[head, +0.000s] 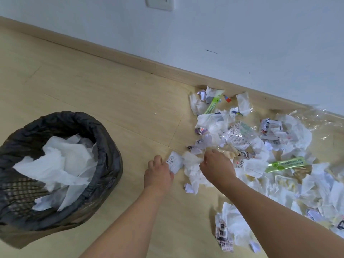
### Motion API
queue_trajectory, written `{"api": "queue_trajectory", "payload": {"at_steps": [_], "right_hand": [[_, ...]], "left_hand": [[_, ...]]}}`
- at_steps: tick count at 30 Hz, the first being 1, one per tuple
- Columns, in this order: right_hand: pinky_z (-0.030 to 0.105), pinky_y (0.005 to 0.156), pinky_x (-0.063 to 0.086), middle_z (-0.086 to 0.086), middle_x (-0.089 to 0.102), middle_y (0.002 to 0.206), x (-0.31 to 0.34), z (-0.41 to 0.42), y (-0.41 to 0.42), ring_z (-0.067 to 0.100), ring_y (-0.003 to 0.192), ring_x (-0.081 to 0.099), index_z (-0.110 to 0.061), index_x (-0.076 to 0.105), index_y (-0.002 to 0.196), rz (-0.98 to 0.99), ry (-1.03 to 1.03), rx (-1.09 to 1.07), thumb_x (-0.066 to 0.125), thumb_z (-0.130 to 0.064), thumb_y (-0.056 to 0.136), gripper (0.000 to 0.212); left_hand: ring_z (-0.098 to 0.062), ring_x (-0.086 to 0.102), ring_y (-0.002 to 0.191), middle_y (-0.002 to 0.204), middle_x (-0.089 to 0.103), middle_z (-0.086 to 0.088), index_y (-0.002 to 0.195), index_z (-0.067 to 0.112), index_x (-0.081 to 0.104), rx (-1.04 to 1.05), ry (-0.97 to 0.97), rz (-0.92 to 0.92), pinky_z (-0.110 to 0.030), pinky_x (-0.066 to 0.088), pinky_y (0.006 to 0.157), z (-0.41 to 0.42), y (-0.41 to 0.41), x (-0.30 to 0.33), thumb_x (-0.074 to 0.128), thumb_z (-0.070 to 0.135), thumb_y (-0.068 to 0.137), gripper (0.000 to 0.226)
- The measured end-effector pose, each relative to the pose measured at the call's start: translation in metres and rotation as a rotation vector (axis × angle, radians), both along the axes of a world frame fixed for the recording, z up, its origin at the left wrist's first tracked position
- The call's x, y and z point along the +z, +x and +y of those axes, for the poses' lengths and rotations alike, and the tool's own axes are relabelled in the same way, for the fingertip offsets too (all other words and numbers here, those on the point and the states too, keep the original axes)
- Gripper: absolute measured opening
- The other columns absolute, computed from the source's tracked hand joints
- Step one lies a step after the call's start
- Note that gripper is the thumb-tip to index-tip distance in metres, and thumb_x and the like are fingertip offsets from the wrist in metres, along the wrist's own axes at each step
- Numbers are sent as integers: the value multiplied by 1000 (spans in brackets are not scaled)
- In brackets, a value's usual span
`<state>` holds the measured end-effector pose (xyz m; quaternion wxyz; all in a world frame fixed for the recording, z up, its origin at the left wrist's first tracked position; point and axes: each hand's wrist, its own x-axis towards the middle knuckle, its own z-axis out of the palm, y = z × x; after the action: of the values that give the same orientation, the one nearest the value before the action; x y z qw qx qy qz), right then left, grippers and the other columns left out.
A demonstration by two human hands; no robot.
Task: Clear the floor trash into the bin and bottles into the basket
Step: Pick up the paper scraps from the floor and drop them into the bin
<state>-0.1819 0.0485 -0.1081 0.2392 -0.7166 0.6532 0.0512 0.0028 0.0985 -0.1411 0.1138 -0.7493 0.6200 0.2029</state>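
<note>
- Our left hand (159, 173) pinches a small white packet (174, 163); our right hand (216, 164) grips crumpled tissue (191, 164).
- The bin (109, 146) already holds tissues.
- Most floor trash (260, 146) remains by the baseboard (130, 59); we see no bottles or basket.

Fingertips of both hands (188, 169) seemingly buried in crumpled paper (193, 170).
</note>
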Motion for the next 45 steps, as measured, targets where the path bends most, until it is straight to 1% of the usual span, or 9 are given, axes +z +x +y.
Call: {"api": "queue_trajectory", "payload": {"at_steps": [6, 11, 18, 26, 34, 40, 43, 44, 45], "right_hand": [[28, 51, 35, -3, 56, 73, 32, 1, -4, 18, 65, 52, -17, 51, 84, -133, -20, -117, 48, -20, 86, 5], [31, 55, 42, 0, 59, 71, 76, -1, 1, 20, 61, 52, -16, 52, 81, -332, 32, -205, 51, -18, 84, 4], [26, 55, 41, 1, 58, 73, 200, 7, 37, 15, 61, 51, -10, 57, 80, -554, 31, -228, 54, -20, 82, 10], [28, 60, 41, 1, 56, 72, 324, 46, 126, 20, 69, 55, -11, 57, 79, -673, 28, -137, 54, -19, 84, 10], [35, 66, 46, 9, 60, 79, 322, 79, 227, 23, 72, 55, -9, 57, 79, -707, 141, -158, 53, -14, 80, 5], [35, 67, 47, 13, 61, 78, 290, 79, 274, 19, 63, 57, -8, 59, 82, -665, 185, -192, 51, -11, 85, 9], [49, 87, 53, 27, 62, 90, 272, 72, 287, 18, 78, 43, 13, 59, 104, -622, 210, -235, 44, -4, 87, 29], [54, 92, 50, 35, 62, 104, 268, 71, 289, 43, 119, 46, 14, 54, 115, -603, 219, -254, 42, -3, 87, 35], [52, 91, 51, 35, 58, 117, 263, 70, 290, 50, 110, 57, 13, 50, 121, -586, 228, -261, 40, -3, 88, 38]], "left_hand": [[-29, 56, 108, 113, 57, -5, 112, 15, 40, 470, 72, 225, -35, 43, 86, 6, 11, 4, 63, 22, 80, 40], [-27, 59, 98, 114, 62, -3, 109, 16, 57, 315, 169, 310, -33, 50, 82, 8, 24, 47, 43, 26, 92, 23], [-25, 55, 96, 114, 59, -8, 120, 9, 51, 302, -7, 398, -34, 46, 79, 9, 56, 191, 34, 28, 99, 33], [-20, 58, 62, 87, 68, -2, 89, 14, 56, 631, -505, 595, -36, 47, 55, 77, 139, 326, 43, 25, 93, 18], [-18, 40, 57, 67, 46, 0, 69, 15, 38, 745, -464, 395, -30, 28, 51, 150, 220, 299, 43, 18, 93, 25], [-18, 44, 58, 70, 51, -1, 70, 16, 41, 744, -416, 407, -32, 35, 54, 157, 262, 264, 44, 22, 94, 25], [-16, 65, 60, 84, 66, 0, 87, 22, 48, 753, -318, 534, -33, 55, 62, 152, 264, 248, 48, 28, 95, 10], [-15, 68, 60, 86, 67, 1, 92, 24, 46, 766, -292, 552, -33, 57, 65, 151, 263, 244, 47, 28, 96, 5], [-16, 69, 63, 88, 67, 1, 94, 24, 46, 773, -277, 542, -34, 59, 69, 149, 263, 239, 45, 27, 97, 4]]}}
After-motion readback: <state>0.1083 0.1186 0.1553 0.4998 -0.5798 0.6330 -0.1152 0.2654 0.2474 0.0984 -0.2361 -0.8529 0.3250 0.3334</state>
